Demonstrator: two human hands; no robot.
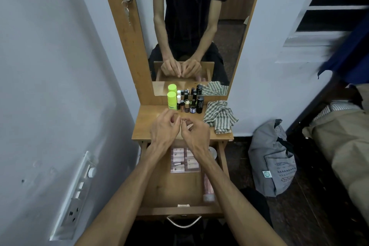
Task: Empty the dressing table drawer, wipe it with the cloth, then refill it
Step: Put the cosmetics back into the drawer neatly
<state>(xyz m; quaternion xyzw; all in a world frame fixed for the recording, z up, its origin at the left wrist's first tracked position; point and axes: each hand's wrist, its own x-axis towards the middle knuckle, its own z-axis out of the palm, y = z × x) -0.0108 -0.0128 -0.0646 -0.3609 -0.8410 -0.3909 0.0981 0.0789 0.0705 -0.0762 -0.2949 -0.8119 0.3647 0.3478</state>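
The wooden drawer (159, 191) is pulled out below the dressing table top (146, 124). Inside lie a clear pack of small pink bottles (184, 163), a pink tube (208, 188) along the right wall and a round white lid (213, 153) at the back right. My left hand (163, 129) and my right hand (194, 133) meet above the table top, fingertips pinched together around something small and pale that I cannot make out. The striped green-and-white cloth (219, 117) lies crumpled at the right of the table top.
A row of cosmetics stands at the back under the mirror (191, 26): a lime-green bottle (171, 101), small nail polish bottles (187, 106), a black bottle (200, 104). A grey bag (271, 158) sits on the floor at right. A switch panel (76, 191) is on the left wall.
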